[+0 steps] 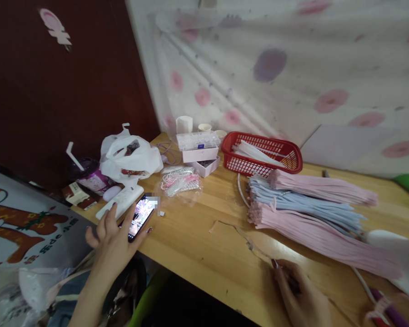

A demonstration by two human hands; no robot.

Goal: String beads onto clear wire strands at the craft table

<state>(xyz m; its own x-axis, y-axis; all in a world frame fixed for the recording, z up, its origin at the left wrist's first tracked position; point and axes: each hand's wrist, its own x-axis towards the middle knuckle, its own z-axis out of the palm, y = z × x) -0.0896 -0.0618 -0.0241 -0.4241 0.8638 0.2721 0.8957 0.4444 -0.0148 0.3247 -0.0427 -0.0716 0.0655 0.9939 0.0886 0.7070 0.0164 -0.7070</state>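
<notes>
My left hand (114, 238) reaches to the table's left edge, its thumb and fingers around a lit smartphone (140, 219). The phone leans by a long white block (121, 203). Near the front edge, my right hand (301, 290) rests with curled fingers. A thin, partly clear cord (240, 230) runs across the wood to its fingertips, and a thin strand comes out on the other side. What lies inside the curled fingers is mostly hidden. Beyond this hand lie bundles of fuzzy stems: a pink bundle (320, 236), a blue bundle (303, 204) and another pink bundle (323, 186).
A red basket (262, 170) holding white strips stands at the back. Left of it are a clear-lidded box (197, 141) and a bag of beads (180, 181). A white plastic bag (129, 156) and a purple cup (95, 179) sit far left. Purple-handled tool (390, 309) lies lower right.
</notes>
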